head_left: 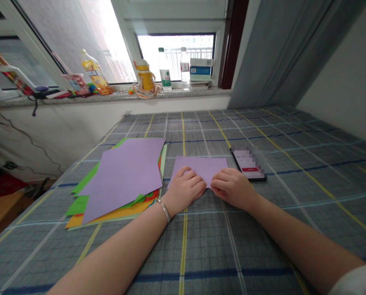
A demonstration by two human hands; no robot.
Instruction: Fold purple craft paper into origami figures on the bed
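Note:
A folded lilac paper sheet (201, 167) lies on the checked bedsheet in front of me. My left hand (185, 189) rests on its near left part with the fingers curled and pressed down on the paper. My right hand (232, 186) lies on the near right part, fingers bent and pressing the paper's edge. The two hands almost touch at the middle. A silver bracelet (165, 211) circles my left wrist.
A stack of coloured paper (121, 180), lilac on top with green and orange beneath, lies to the left. A phone (248, 164) lies right of the sheet. Bottles (164, 69), a yellow flask (146, 78) and boxes stand on the windowsill. The bed edge drops off at left.

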